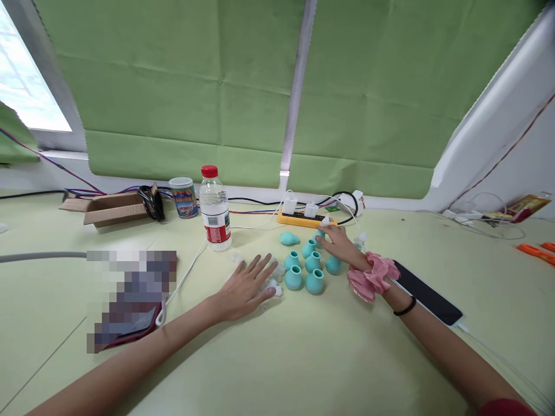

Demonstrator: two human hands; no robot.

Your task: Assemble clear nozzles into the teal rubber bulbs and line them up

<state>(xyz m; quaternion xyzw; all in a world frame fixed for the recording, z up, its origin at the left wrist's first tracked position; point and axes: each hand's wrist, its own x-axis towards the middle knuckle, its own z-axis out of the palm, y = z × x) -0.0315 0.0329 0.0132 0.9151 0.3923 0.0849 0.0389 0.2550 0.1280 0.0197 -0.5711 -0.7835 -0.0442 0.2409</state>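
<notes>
My left hand (245, 289) lies palm down with fingers spread over crumpled, translucent whitish scraps (277, 271), which it partly covers. Just right of it, several small turquoise vases (293, 278) stand upright in a cluster, round-bellied with narrow open necks. One more turquoise vase (289, 238) rests on its side behind them. At the back of the cluster, my right hand (340, 245) has its fingers closed around the neck of a vase (319, 236), which they partly hide. A pink scrunchie (373, 276) and a black band circle my right wrist.
Behind the vases lies a yellow power strip (303, 219) with white plugs. A red-capped bottle (215, 211), a can (184, 197) and an open cardboard box (115, 209) stand back left. A phone (427, 292) with a cable lies beneath my right forearm; orange cutters (537, 253) lie far right.
</notes>
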